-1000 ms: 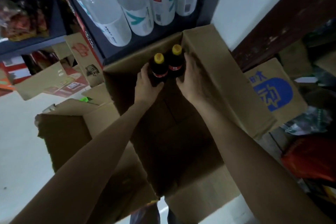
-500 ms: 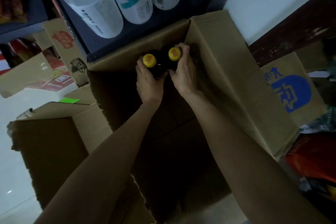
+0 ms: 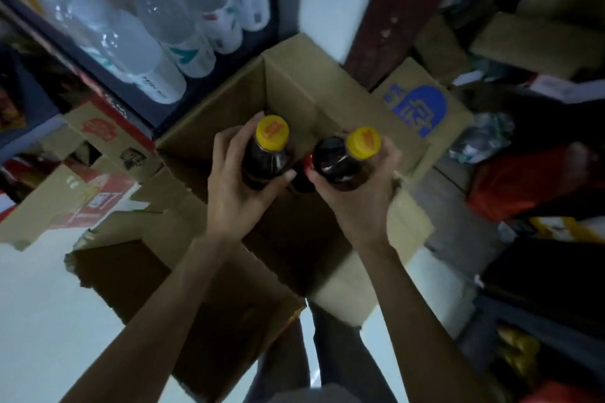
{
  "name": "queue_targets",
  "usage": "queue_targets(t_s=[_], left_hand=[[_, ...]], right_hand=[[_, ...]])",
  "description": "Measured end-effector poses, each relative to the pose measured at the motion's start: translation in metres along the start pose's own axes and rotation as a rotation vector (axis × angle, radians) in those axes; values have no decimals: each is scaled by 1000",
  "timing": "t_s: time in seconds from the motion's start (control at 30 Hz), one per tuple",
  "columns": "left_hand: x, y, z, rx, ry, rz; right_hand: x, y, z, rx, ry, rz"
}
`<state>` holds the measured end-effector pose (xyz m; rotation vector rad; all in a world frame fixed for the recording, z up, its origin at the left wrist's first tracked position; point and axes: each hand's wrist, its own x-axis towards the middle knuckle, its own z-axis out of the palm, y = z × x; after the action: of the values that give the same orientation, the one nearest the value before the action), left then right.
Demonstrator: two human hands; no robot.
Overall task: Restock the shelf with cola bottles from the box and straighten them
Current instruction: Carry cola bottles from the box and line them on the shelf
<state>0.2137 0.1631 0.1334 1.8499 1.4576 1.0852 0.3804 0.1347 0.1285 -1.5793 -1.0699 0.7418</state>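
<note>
Two dark cola bottles with yellow caps are lifted above the open cardboard box (image 3: 330, 98). My left hand (image 3: 235, 186) is wrapped around the left cola bottle (image 3: 266, 154). My right hand (image 3: 363, 203) grips the right cola bottle (image 3: 343, 162), which tilts slightly rightward. A red label edge shows between the two bottles. The box interior below them is dark, so I cannot see what it holds. The shelf (image 3: 196, 88) stands just behind the box, carrying several clear bottles (image 3: 157, 52) with white labels.
A second open brown box (image 3: 137, 275) lies at the lower left on the pale floor. Flattened cartons with red print (image 3: 95, 141) lean at the left. A carton with a blue logo (image 3: 422, 111), a red bag (image 3: 530, 180) and dark clutter crowd the right side.
Both hands have risen out of the box with a bottle each. The bottles have come apart, and the view has pulled back and up.
</note>
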Motion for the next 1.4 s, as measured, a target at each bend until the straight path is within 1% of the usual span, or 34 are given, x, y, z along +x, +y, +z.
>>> queue_targets(t_s=[0.07,0.17,0.3,0.43,0.63,0.73,0.83,0.93,1.0,1.1,1.2,1.4], left_hand=[[-5,27,-3,-120,-96,-27],[-14,71,0,-250,-197,-34],[-35,124,17,-283,-377,132],[-68,174,51,-335,-617,199],[-141,253,103,-334,-959,426],[-190,293,127,-365,-1082,502],[-247,333,146,-420,-1169,561],[-310,374,160,-477,-1229,561],[-357,404,165,-524,-1231,565],[-418,447,167,-593,-1193,572],[-461,496,166,-682,-1152,589],[-501,611,172,-871,-1012,741]], right_hand=[[-25,-19,-31,10,82,25],[-64,-40,-80,-59,196,-7],[-119,-52,-144,-130,368,12],[-185,-54,-197,-229,560,130],[-293,-45,-268,-199,860,298],[-348,-47,-304,-221,993,320],[-404,-49,-343,-278,1104,331],[-459,-50,-387,-346,1172,335],[-500,-53,-423,-366,1185,303],[-554,-68,-478,-371,1169,242],[-597,-90,-534,-351,1155,158],[-630,-134,-644,-328,1171,-88]])
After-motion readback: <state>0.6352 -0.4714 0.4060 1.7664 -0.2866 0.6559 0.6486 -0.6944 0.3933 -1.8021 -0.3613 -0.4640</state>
